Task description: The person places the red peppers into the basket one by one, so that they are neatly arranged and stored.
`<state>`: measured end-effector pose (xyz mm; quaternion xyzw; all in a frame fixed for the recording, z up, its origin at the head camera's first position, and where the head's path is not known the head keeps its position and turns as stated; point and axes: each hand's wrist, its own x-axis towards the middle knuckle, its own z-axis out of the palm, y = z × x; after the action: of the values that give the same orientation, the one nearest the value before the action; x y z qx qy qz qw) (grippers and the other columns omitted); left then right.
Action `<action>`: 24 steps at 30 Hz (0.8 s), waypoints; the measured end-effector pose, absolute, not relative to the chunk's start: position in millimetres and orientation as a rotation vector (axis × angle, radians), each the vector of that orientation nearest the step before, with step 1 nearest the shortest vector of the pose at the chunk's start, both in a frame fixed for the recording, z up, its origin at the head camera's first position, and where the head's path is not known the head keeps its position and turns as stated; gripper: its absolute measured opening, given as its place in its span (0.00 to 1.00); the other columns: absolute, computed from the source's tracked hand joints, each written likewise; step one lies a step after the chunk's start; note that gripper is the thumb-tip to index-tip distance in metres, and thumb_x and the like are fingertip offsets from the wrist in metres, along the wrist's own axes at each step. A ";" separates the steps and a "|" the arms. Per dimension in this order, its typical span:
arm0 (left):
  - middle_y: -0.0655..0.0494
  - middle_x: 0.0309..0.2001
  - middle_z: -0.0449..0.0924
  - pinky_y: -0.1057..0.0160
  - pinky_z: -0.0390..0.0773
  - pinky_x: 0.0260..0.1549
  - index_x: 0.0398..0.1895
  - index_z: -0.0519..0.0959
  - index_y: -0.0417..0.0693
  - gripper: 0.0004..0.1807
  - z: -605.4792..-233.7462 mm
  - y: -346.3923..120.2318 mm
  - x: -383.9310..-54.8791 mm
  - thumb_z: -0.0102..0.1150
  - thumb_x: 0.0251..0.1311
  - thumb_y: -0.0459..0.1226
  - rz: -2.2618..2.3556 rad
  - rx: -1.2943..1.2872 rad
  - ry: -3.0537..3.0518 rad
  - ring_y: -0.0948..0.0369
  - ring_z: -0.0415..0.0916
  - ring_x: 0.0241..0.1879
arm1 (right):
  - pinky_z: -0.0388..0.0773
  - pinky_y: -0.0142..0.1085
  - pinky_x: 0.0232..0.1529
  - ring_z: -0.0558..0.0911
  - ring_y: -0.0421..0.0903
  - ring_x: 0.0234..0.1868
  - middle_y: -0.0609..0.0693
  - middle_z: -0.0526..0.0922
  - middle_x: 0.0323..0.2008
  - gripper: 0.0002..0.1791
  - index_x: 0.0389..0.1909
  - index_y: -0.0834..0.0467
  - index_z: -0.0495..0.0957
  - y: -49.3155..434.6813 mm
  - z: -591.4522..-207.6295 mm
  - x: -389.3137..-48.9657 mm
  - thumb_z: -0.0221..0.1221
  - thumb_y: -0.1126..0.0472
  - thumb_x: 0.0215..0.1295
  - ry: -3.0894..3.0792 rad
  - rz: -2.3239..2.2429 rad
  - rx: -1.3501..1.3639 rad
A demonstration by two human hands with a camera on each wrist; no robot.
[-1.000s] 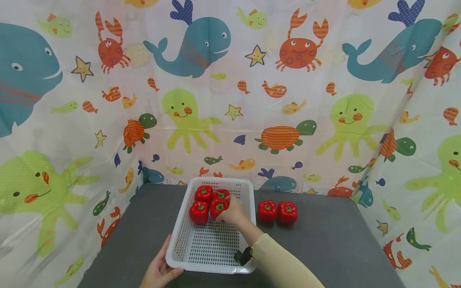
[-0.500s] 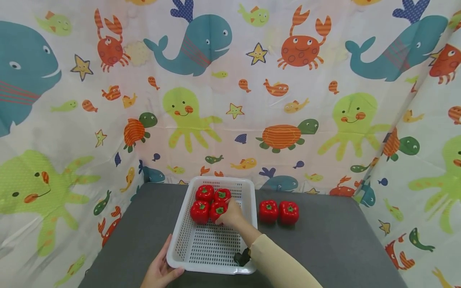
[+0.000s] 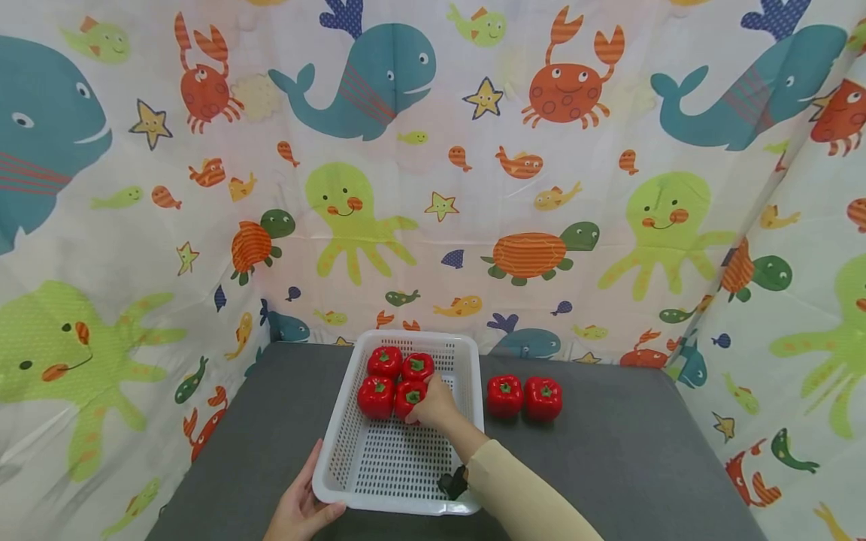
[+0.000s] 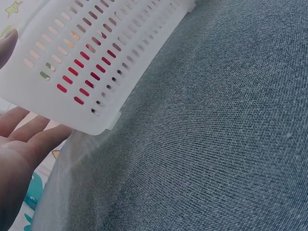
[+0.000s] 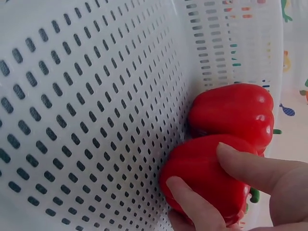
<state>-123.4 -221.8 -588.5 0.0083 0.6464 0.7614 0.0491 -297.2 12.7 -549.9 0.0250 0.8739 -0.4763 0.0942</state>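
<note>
A white perforated plastic basket (image 3: 399, 458) stands on the dark table, with a cluster of red bell peppers in its far left part. My right hand (image 3: 436, 406) reaches into it and grips the near right bell pepper (image 5: 207, 175) of that cluster, thumb and fingers on opposite sides. Beside that one, a bell pepper (image 3: 375, 398) sits to the left and another bell pepper (image 3: 417, 367) just behind. My left hand (image 3: 301, 503) holds the basket's near left corner, thumb at the rim and fingers against the outer wall (image 4: 67, 118). The gripped pepper's underside is hidden.
Two more red bell peppers, a left one (image 3: 504, 397) and a right one (image 3: 543, 399), stand on the table (image 3: 609, 451) right of the basket. A sea-animal patterned curtain (image 3: 419, 225) encloses the back and sides. A small dark object (image 3: 453, 482) sits at my right wrist.
My right hand has brought the gripped bell pepper slightly down and toward me within the basket. The left hand stays at the basket's corner.
</note>
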 end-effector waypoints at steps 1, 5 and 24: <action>0.41 0.80 0.47 0.55 0.83 0.55 0.83 0.43 0.52 0.57 -588.5 -221.8 -123.3 0.66 0.56 0.22 2.323 0.029 1.966 0.34 0.51 0.74 | 0.81 0.57 0.57 0.78 0.59 0.57 0.62 0.78 0.54 0.48 0.60 0.63 0.66 12.8 -550.5 -297.2 0.80 0.72 0.34 2.595 -1.413 0.069; 0.41 0.80 0.46 0.55 0.83 0.55 0.83 0.43 0.52 0.57 -588.5 -221.9 -123.3 0.66 0.57 0.22 2.329 0.032 1.951 0.33 0.51 0.75 | 0.82 0.56 0.56 0.79 0.59 0.56 0.62 0.78 0.54 0.49 0.59 0.64 0.66 13.0 -552.6 -298.0 0.80 0.73 0.31 2.597 -1.416 0.057; 0.44 0.79 0.52 0.53 0.83 0.55 0.82 0.45 0.54 0.57 -591.4 -222.0 -125.3 0.69 0.56 0.25 2.293 -0.043 1.992 0.38 0.58 0.73 | 0.78 0.59 0.61 0.76 0.60 0.62 0.63 0.75 0.61 0.48 0.64 0.61 0.63 25.3 -529.9 -289.6 0.78 0.71 0.41 2.566 -1.440 0.028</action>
<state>-125.3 -222.0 -591.4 -0.0141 0.6548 0.7538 0.0519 -289.6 25.3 -529.9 0.0094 0.8677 -0.4870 0.0991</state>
